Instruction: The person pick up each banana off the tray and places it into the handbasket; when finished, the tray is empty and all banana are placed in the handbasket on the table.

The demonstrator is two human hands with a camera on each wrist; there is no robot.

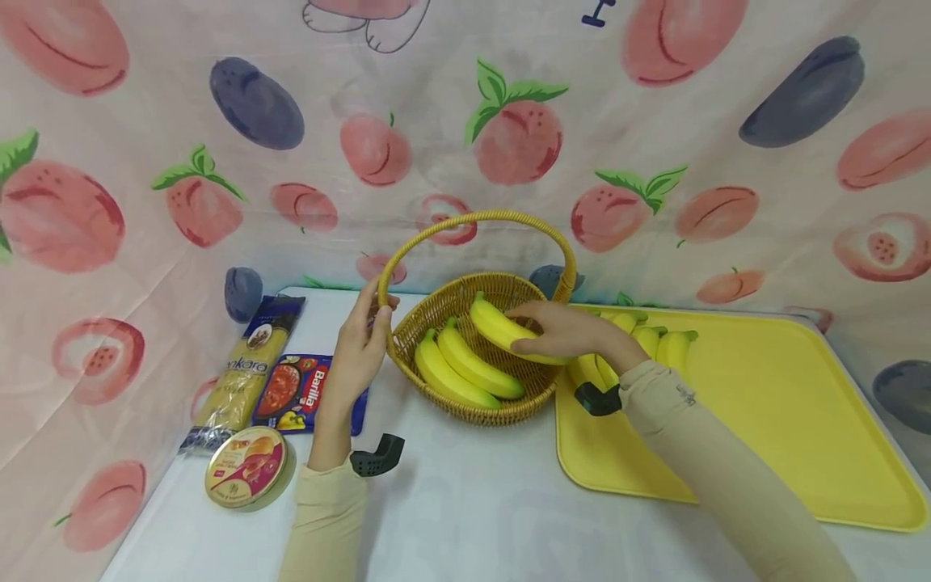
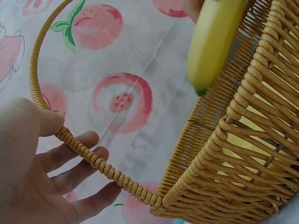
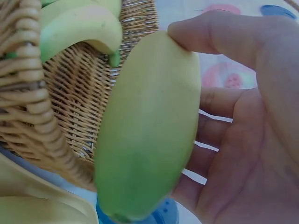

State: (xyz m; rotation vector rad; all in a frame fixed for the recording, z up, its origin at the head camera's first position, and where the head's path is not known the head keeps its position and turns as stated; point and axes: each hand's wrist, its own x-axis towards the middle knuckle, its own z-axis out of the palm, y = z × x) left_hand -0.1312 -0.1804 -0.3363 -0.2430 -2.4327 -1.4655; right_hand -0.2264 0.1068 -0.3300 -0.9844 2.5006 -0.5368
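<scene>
A wicker basket [image 1: 486, 416] with a tall arched handle [image 1: 476, 218] stands at mid-table. My left hand [image 1: 359, 347] holds the lower left side of that handle, thumb on one side and fingers on the other, as the left wrist view shows. Over the basket's right part, my right hand [image 1: 563, 327] grips a yellow banana [image 1: 498, 326] between thumb and fingers. Its greenish end points toward the lower part of the right wrist view. Inside the basket, two more bananas [image 1: 473, 364] lie side by side on the left.
Right of the basket lies a yellow tray [image 1: 785, 428] with several bananas [image 1: 676, 349] at its left end, partly behind my right forearm. On the left are a pasta packet [image 1: 247, 368], a blue Barilla pouch [image 1: 291, 392] and a round tin [image 1: 246, 469]. A fruit-print cloth hangs behind.
</scene>
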